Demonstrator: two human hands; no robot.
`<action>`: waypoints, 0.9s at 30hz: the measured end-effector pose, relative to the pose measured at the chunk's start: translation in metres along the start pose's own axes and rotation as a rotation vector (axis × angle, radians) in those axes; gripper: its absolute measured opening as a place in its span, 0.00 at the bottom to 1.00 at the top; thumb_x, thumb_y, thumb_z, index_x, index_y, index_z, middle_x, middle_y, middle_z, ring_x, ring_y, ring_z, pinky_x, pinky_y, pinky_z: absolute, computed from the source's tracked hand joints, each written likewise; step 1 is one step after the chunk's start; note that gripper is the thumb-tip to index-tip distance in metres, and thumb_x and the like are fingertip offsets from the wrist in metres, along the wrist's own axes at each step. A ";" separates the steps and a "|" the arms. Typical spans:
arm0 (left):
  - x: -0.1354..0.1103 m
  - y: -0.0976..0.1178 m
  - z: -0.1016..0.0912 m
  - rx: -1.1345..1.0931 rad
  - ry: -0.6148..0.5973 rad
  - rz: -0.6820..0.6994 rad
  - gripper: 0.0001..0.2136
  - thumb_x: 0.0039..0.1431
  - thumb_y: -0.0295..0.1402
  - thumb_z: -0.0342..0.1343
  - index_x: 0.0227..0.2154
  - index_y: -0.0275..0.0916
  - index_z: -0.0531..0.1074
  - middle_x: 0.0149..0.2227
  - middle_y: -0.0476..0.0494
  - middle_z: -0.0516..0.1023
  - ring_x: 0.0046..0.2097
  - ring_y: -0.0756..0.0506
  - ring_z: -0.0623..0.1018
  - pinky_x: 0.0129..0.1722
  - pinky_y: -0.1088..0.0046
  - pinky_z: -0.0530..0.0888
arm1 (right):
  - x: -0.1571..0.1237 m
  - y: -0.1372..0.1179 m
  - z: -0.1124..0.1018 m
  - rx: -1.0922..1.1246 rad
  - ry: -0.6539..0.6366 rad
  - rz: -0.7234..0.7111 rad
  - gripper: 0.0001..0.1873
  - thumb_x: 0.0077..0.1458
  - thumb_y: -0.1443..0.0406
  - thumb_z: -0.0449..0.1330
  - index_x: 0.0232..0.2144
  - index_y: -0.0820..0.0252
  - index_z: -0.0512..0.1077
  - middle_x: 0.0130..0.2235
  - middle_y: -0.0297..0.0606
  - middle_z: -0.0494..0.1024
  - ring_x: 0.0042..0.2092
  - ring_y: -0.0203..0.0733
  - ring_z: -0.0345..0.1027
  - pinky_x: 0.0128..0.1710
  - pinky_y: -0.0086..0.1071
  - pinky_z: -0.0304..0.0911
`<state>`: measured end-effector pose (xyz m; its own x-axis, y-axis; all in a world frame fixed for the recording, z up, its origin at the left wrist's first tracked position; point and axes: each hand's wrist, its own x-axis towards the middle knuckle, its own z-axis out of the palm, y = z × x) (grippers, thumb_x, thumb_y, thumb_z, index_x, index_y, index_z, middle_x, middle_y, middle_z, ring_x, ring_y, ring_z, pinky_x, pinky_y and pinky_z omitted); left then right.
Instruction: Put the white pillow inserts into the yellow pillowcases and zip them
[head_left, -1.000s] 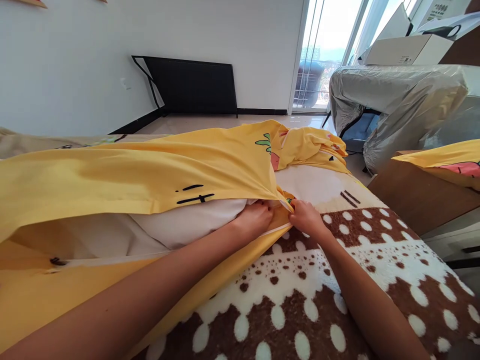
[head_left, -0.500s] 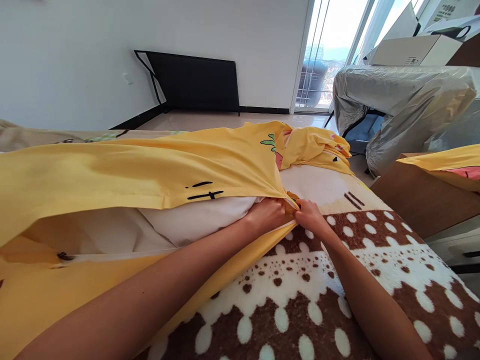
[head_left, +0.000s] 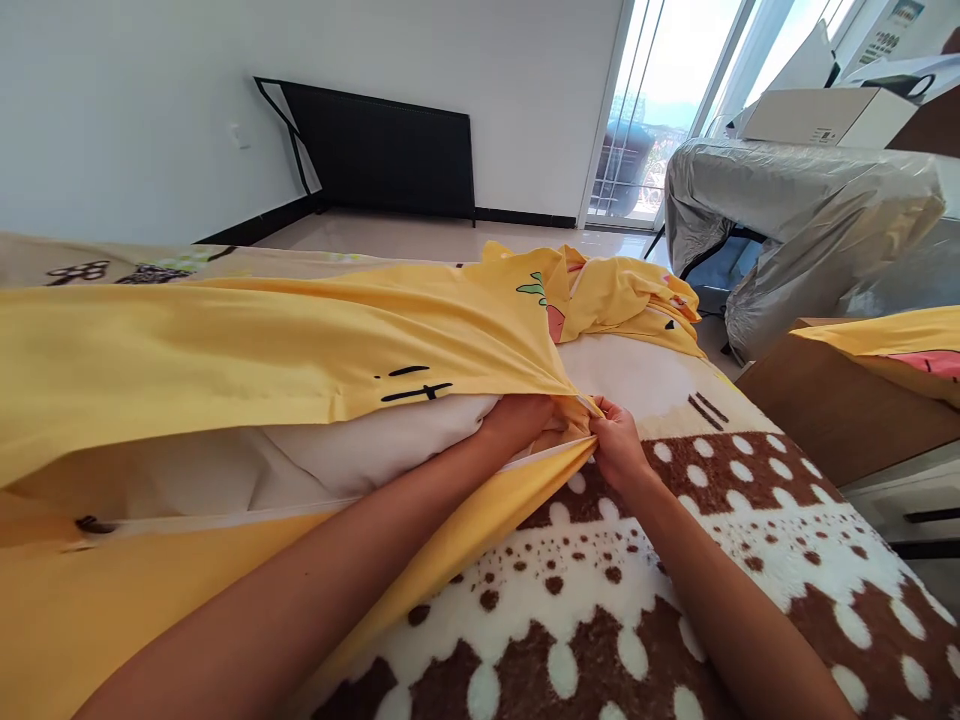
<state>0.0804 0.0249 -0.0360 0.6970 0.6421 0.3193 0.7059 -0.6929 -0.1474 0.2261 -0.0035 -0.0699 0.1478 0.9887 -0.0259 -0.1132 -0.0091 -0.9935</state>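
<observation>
A yellow duvet cover (head_left: 247, 340) with black marks and a carrot print lies across the bed, its long side opening gaping toward me. White padding, apparently a duvet (head_left: 330, 465), shows inside. My left hand (head_left: 521, 420) reaches into the opening near its right end; its fingers are hidden by the fabric. At that end, my right hand (head_left: 616, 440) is closed, pinching the corner of the cover's edge. The lower yellow layer stretches tautly from there under my left forearm.
Under the cover spreads a brown and white dotted fleece blanket (head_left: 562, 585). Crumpled yellow cloth (head_left: 626, 295) lies at the far end. A wooden cabinet (head_left: 862, 400) stands on the right, plastic-wrapped furniture (head_left: 795, 190) beyond it. A black panel (head_left: 382, 150) leans against the wall.
My left hand has slid deeper into the opening, away from the edge, and its fingers have gone out of sight. My right hand keeps its pinch on the corner. The view has shifted slightly.
</observation>
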 end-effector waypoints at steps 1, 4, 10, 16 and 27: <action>-0.001 -0.003 -0.001 0.021 0.005 0.010 0.16 0.58 0.16 0.42 0.44 0.30 0.70 0.40 0.40 0.77 0.49 0.44 0.73 0.51 0.69 0.65 | 0.000 0.001 0.003 0.011 0.022 0.021 0.12 0.30 0.63 0.49 0.25 0.58 0.61 0.23 0.29 0.64 0.25 0.33 0.55 0.24 0.26 0.54; -0.005 -0.009 -0.001 0.077 0.005 0.108 0.14 0.60 0.19 0.43 0.41 0.32 0.72 0.41 0.38 0.77 0.47 0.43 0.73 0.48 0.68 0.67 | 0.001 0.004 0.007 -0.041 0.087 -0.002 0.09 0.33 0.63 0.49 0.24 0.57 0.60 0.21 0.27 0.60 0.23 0.32 0.51 0.23 0.26 0.51; -0.010 -0.009 0.004 0.176 0.103 0.566 0.14 0.64 0.24 0.41 0.35 0.34 0.73 0.35 0.42 0.76 0.40 0.46 0.74 0.42 0.68 0.70 | 0.005 0.006 0.002 -0.363 0.064 -0.116 0.10 0.37 0.64 0.54 0.28 0.59 0.64 0.27 0.31 0.69 0.29 0.36 0.61 0.29 0.28 0.57; -0.011 -0.006 0.009 0.105 0.031 0.278 0.13 0.62 0.22 0.43 0.44 0.31 0.70 0.44 0.38 0.75 0.46 0.41 0.75 0.41 0.63 0.73 | 0.013 0.007 -0.001 -0.870 0.064 -0.236 0.11 0.43 0.71 0.49 0.30 0.58 0.67 0.34 0.41 0.77 0.36 0.44 0.68 0.35 0.32 0.58; -0.011 -0.011 0.007 -0.310 -0.045 0.014 0.12 0.56 0.26 0.48 0.39 0.36 0.74 0.44 0.38 0.77 0.45 0.41 0.76 0.42 0.68 0.72 | 0.012 0.008 0.003 -0.816 0.178 -0.236 0.13 0.46 0.66 0.52 0.37 0.59 0.66 0.30 0.40 0.76 0.31 0.45 0.69 0.31 0.31 0.57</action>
<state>0.0658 0.0273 -0.0442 0.7162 0.6408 0.2766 0.6288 -0.7644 0.1428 0.2243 0.0086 -0.0777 0.2379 0.9408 0.2414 0.6698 0.0211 -0.7423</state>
